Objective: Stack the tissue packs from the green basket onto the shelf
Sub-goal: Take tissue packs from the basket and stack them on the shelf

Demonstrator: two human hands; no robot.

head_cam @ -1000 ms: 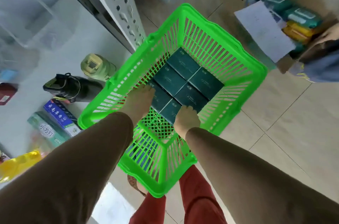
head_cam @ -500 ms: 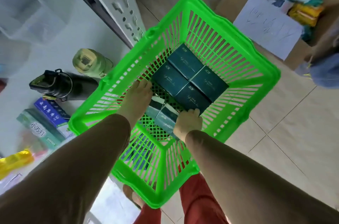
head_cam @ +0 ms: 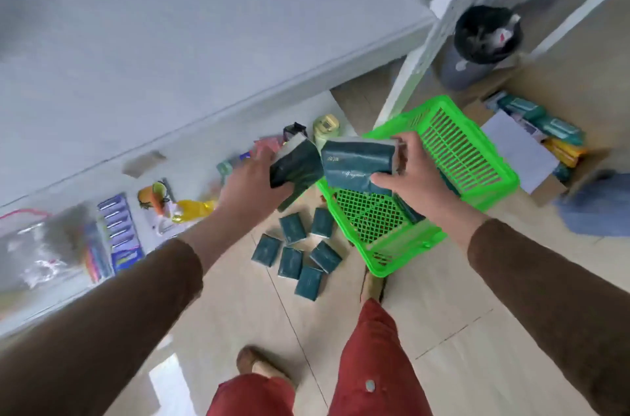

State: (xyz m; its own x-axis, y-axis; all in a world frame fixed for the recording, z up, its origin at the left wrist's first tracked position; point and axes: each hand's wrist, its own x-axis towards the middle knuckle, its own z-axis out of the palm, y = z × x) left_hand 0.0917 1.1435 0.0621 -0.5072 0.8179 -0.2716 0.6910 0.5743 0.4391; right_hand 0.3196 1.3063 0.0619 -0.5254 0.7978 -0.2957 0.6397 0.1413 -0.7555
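Left hand [head_cam: 250,182] gripped 1 pack [head_cam: 295,165]; right hand [head_cam: 414,176] gripped another pack [head_cam: 356,163], long axis crosswise. Both were held up over the floor, beside the basket [head_cam: 453,156]. Shelf [head_cam: 204,40] lay up-left, nearer the left hand. 6 packs [head_cam: 296,255] lay on the floor.

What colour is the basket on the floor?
Bright green basket, with slatted sides and a mesh bottom; seen in the head view.

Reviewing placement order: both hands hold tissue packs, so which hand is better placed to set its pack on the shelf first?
Left, probably. The left hand holds its tissue pack over the shelf side, while the right hand holds its pack above the green basket.
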